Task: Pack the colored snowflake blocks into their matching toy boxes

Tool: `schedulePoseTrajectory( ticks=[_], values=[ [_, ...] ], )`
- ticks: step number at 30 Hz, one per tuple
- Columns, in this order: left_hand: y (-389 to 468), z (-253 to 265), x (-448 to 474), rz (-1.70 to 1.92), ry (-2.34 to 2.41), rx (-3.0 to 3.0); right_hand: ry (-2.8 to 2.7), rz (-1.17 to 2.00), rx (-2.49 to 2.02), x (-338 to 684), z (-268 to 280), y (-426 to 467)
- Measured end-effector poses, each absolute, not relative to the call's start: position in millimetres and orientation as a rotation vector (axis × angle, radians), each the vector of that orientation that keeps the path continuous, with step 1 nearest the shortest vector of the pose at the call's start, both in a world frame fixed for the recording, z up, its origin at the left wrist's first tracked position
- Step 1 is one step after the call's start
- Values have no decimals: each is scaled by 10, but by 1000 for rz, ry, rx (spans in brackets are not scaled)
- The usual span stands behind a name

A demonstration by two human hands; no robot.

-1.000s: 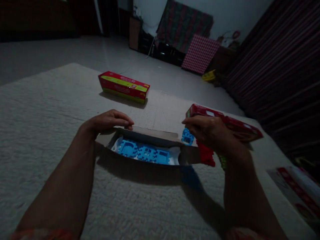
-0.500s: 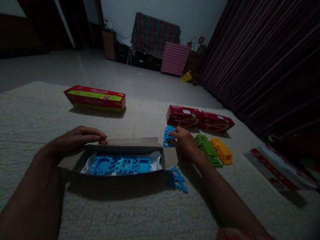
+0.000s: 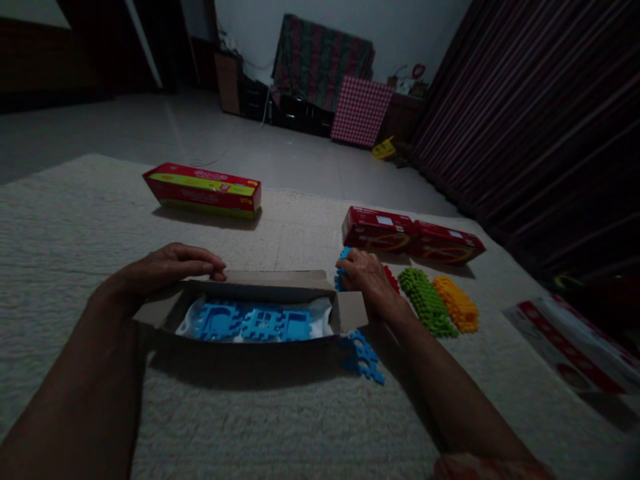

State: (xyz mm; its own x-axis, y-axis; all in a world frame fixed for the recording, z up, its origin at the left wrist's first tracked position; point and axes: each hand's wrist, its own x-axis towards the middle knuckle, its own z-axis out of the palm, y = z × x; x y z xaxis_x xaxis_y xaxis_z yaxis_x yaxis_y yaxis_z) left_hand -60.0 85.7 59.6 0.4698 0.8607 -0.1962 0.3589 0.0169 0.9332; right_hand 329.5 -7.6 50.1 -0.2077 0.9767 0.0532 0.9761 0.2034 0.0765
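Note:
An open cardboard box [image 3: 350, 312] lies in front of me, its flaps spread. Inside, blue interlocking building pieces [image 3: 263, 323] rest on white plastic wrapping. My left hand [image 3: 173, 267] is over the box's back left corner, fingers stretched to the right and slightly bent beside the back flap. Beyond the box's right end, my right hand [image 3: 367, 273] is closed on a stack of blue interlocking blocks [image 3: 340, 277], which it partly hides. A loose blue piece [image 3: 365, 360] lies by the box's front right corner.
Red pieces [image 3: 391, 279], a green stack [image 3: 427, 303] and a yellow-orange stack [image 3: 456, 303] lie right of my right hand. Two dark red boxes [image 3: 380, 230] stand behind. A red-and-yellow box [image 3: 205, 190] is at back left, a red-and-white package [image 3: 565, 347] at far right.
The whole view has shifted slightly, so things appear farther right. My right hand now covers more of the blue stack, and red pieces show beside it. My left hand stays by the box.

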Motion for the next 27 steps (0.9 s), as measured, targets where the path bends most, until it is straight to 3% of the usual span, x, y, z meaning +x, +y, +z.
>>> schedulePoseTrajectory(
  ticks=[18,27],
  values=[
    [864,591,-602,589,1043,1555,2483,227,1929,3310,445,-58],
    [865,585,-606,584,1028,1540,2532,591,2143,3316,935,-188]
  ],
)
